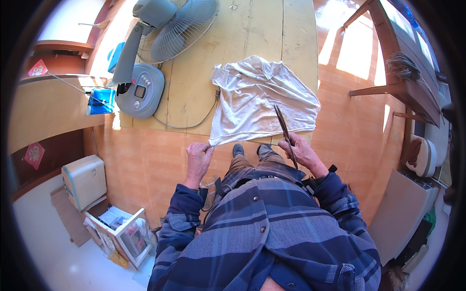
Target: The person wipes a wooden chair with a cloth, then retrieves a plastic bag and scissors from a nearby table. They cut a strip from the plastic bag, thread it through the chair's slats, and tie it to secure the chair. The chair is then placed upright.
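Observation:
A crumpled white shirt (257,97) is spread over the near edge of a yellow wooden table (252,34). Its near left corner is pinched between the thumb and fingers of my left hand (197,159), just off the table's edge. My right hand (302,151) grips a pair of dark scissors (281,119) by the handles. The scissors' blades point away from me over the near right part of the cloth. Whether the blades touch the cloth I cannot tell.
A grey electric fan (141,89) stands on the table's left side, its cable (194,125) running toward the cloth. A wooden bench-like piece (388,89) is at the right. At the lower left are a cream box (83,182) and a white-framed cabinet (124,233).

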